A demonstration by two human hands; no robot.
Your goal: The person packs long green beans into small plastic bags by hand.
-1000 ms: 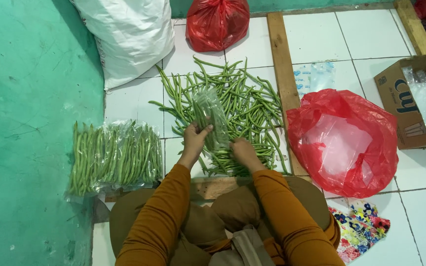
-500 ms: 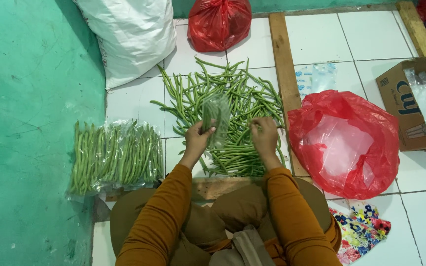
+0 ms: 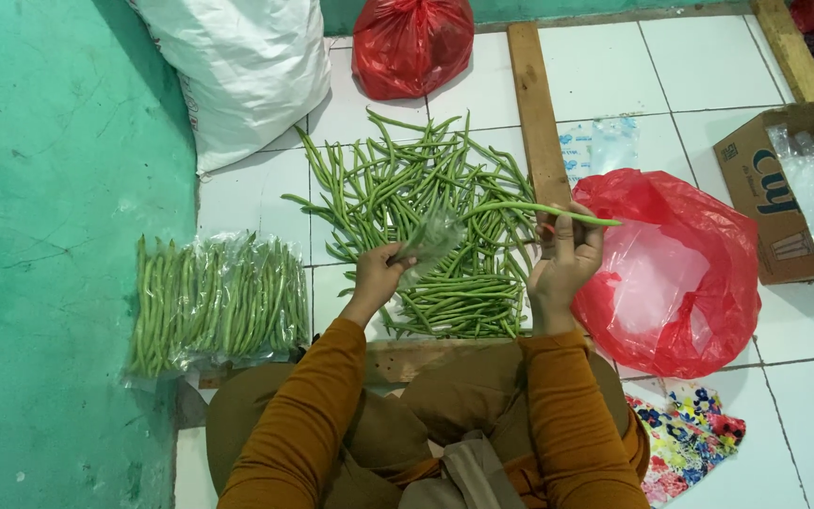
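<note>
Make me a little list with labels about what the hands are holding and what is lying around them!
left hand: holds a small clear plastic bag
right hand: holds one long green bean lifted above the pile
middle: loose pile of long green beans on the white tiled floor
left side: clear bags packed with green beans
right side: open red plastic bag, brown cardboard box
top: white sack, tied red plastic bag

Glossy white floor tiles (image 3: 614, 75) carry matt green beans (image 3: 426, 198), a crinkly clear plastic bag (image 3: 431, 240), shiny red plastic at three o'clock (image 3: 680, 273), and a rough wooden plank (image 3: 534, 104).
</note>
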